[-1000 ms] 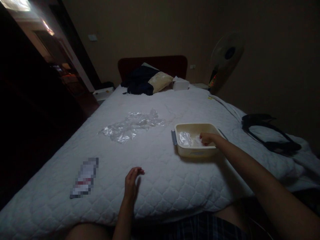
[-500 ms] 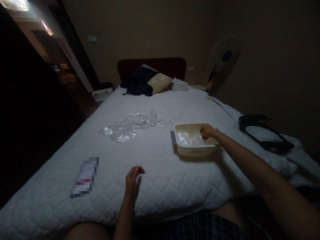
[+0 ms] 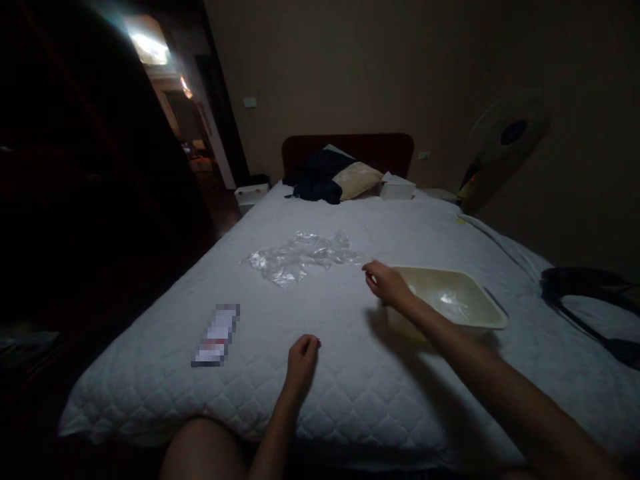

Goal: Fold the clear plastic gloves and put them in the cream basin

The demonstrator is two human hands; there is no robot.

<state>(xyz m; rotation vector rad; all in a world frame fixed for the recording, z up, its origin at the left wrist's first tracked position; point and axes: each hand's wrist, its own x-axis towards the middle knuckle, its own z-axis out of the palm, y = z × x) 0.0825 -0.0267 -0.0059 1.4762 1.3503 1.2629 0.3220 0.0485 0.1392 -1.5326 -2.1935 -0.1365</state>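
Observation:
My right hand [image 3: 386,283] is raised at the left end of a cream plastic tub [image 3: 487,324], its fingers curled together in a pinch. Whatever it may hold is too dark and small to make out. Inside the tub lies clear plastic [image 3: 453,303], and my forearm crosses in front of its near side. Low over the white quilted bed, my left hand [image 3: 303,353] is loosely closed, with nothing visible in it. Beyond both hands, crumpled clear plastic film [image 3: 295,259] is spread on the bed.
A pixelated flat item [image 3: 216,337] lies to the left on the bed cover [image 3: 270,393]. Dark clothing [image 3: 317,177], a beige cushion [image 3: 357,180] and a white box [image 3: 397,189] stand near the headboard [image 3: 387,147]. To the right are a fan [image 3: 513,133] and a black looped object [image 3: 590,313].
My right hand has come out of the tub and moved left past its rim. My left hand's fingers have curled in more. The view has turned left, shifting everything rightward.

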